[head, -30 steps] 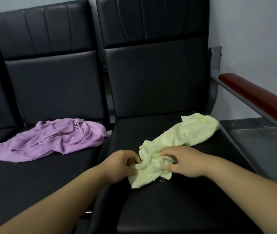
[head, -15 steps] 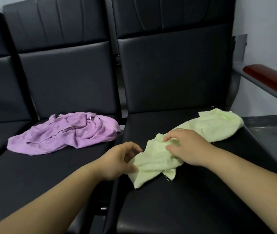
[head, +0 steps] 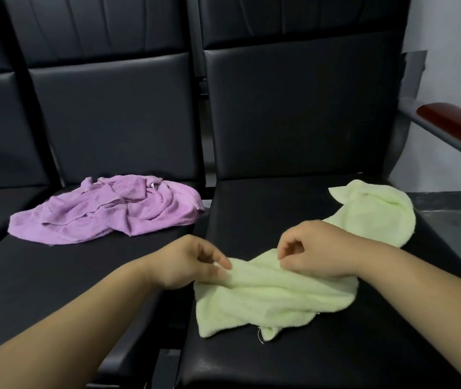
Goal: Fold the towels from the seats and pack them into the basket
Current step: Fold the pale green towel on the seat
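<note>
Mostly black padded seats (head: 265, 214) — grey wall (head: 453, 66) behind.

Fuzzy terry-cloth green towel (head: 274, 299), smooth faintly glossy leatherette seat (head: 321, 357)

A pale grey wall (head: 453, 66) fills the upper right corner. Against it stands a dull grey metal plate (head: 415, 66), upright and partly hidden on its left side. Lower down, 1 reddish-brown wooden armrest (head: 456, 126) runs toward the right edge, sitting on a grey metal bar (head: 408, 112) that slopes down along with it. Beneath the armrest lies a flat grey metal side table (head: 456, 220), its surface scuffed and streaked, cut off by the right edge of the view.
</note>
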`<action>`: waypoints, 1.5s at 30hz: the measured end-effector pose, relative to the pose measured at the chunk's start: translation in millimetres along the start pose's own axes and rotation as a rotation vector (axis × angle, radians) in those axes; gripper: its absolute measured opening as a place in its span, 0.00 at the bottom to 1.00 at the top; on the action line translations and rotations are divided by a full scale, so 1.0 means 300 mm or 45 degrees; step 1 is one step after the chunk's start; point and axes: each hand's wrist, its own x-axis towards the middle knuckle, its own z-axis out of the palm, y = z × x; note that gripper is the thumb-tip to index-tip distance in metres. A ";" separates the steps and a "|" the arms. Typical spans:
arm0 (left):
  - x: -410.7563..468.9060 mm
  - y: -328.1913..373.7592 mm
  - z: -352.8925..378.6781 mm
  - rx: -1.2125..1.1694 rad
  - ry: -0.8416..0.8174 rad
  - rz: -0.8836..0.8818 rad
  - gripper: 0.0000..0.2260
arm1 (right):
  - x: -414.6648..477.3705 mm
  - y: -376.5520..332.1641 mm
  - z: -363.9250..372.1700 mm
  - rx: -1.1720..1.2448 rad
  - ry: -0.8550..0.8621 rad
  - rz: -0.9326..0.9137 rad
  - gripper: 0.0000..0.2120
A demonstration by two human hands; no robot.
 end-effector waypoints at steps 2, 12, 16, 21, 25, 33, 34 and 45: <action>0.007 0.002 0.004 -0.081 0.086 0.046 0.06 | 0.021 0.004 0.028 0.065 0.055 -0.072 0.04; 0.050 0.044 0.013 -0.065 0.820 0.044 0.09 | 0.089 0.032 0.041 0.008 0.513 0.044 0.07; 0.016 0.044 0.019 0.274 0.654 0.172 0.09 | -0.008 -0.048 0.007 -0.007 0.193 -0.115 0.08; -0.014 0.026 0.110 0.569 -0.148 0.125 0.20 | -0.041 -0.042 0.040 -0.408 -0.260 -0.036 0.21; 0.011 0.002 0.136 0.564 -0.045 0.157 0.12 | 0.005 -0.006 -0.003 -0.152 -0.137 0.003 0.14; 0.008 0.043 0.132 -0.371 0.280 0.021 0.08 | 0.006 -0.004 -0.064 0.022 0.546 -0.041 0.10; 0.009 0.041 0.133 -0.399 0.310 -0.023 0.08 | -0.015 -0.035 -0.040 0.071 0.441 -0.115 0.09; 0.015 -0.027 0.077 0.583 0.678 -0.062 0.10 | 0.007 -0.110 0.161 -0.201 0.060 -0.085 0.15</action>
